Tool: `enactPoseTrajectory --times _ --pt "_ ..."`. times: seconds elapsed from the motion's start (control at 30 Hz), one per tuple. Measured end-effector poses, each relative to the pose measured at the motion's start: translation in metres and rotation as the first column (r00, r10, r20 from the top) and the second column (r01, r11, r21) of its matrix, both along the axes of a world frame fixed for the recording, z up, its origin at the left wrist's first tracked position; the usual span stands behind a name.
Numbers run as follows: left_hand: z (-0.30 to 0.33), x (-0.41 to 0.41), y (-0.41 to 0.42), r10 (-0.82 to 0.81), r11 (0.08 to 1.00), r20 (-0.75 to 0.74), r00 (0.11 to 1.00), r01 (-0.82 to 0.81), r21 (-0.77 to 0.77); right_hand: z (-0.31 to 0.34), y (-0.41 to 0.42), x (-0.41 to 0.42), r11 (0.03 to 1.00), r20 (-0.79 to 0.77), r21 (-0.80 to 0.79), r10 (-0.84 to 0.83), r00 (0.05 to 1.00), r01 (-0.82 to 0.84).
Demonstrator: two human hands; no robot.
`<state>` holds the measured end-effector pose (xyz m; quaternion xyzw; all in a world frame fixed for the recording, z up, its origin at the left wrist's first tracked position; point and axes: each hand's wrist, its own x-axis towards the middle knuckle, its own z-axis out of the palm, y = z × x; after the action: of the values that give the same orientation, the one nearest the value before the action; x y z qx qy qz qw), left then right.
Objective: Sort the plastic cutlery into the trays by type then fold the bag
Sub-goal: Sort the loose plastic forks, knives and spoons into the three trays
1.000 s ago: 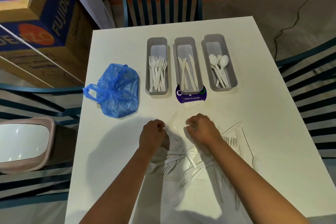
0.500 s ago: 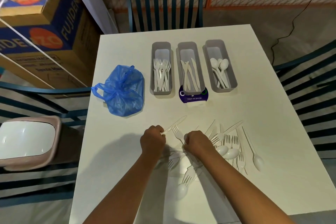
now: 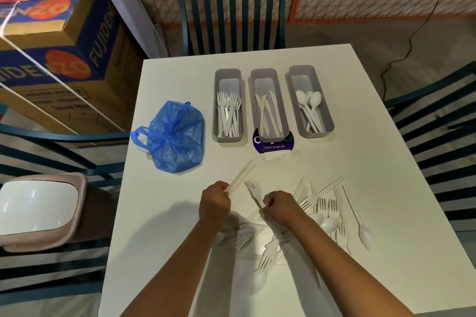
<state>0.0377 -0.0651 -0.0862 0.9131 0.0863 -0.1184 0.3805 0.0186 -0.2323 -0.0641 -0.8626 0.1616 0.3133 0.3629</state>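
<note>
Midway through sorting, seen from the head camera: the left hand (image 3: 215, 203) pinches a knife (image 3: 240, 175) and the right hand (image 3: 279, 207) grips a fork (image 3: 253, 192), both pointing away toward three trays (image 3: 311, 71) straight ahead, lying lengthwise. Loose cutlery (image 3: 327, 216) sits just right of the hands; the blue bag (image 3: 176, 136) lies unfolded, nearer the left.

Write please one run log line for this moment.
left hand: holds knife | right hand: holds fork | trays: partly filled | bag: unfolded
</note>
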Motion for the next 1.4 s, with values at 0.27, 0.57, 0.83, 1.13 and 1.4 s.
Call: enactPoseTrajectory --times 0.27,0.57,0.83,1.13,1.4 --pt "0.022 0.031 -0.002 0.242 0.902 -0.132 0.961 -0.273 -0.335 0.014 -0.006 0.031 0.961 0.157 0.18 -0.239 0.958 0.21" --pt "0.04 0.077 0.0 0.402 0.749 -0.198 0.894 -0.446 -0.49 0.031 0.018 0.119 0.917 0.213 0.319 -0.317 0.924 0.241" --pt "0.039 0.099 0.005 0.427 0.737 -0.226 0.876 -0.482 -0.473 0.041 0.037 0.192 0.9 0.231 0.363 -0.336 0.913 0.24" --pt "0.034 0.106 0.002 0.433 0.751 -0.25 0.866 -0.5 -0.432 0.052 0.042 0.202 0.892 0.37 0.394 -0.376 0.85 0.223" --pt "0.039 0.111 -0.027 0.319 0.856 -0.244 0.916 -0.389 -0.341 0.028 -0.002 0.121 0.966 0.496 0.192 -0.249 0.832 0.175"
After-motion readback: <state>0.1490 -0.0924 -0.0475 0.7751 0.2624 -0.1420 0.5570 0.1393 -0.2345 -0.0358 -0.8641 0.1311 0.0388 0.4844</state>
